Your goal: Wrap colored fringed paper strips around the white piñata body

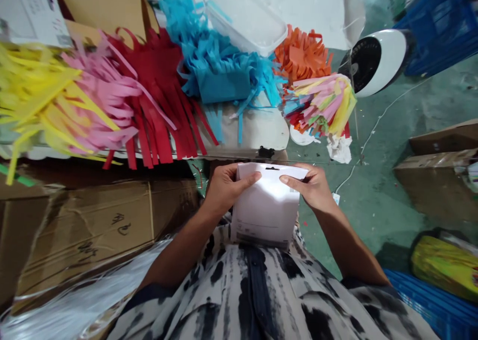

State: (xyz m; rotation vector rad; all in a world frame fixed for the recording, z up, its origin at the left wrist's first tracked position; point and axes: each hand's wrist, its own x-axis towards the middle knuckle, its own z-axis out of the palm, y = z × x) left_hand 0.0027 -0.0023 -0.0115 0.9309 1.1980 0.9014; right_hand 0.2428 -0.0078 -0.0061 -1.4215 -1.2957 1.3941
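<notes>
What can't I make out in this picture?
All in the head view:
Small print on the white package: too small to read.
Package's far side: turned away from the camera.
Left hand and right hand: most fingertips hidden behind the package.
Upper-right blue crate: cut off by the picture's edge.

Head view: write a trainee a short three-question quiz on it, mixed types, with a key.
1. What do the left hand and right hand both hold?
2. True or false: in the picture, the blue bunch lies between the red bunch and the orange bunch.
3. Which bunch is farthest left in the picture? A) pink B) yellow C) red

Key: 1. The white package. 2. True. 3. B, the yellow bunch.
</notes>
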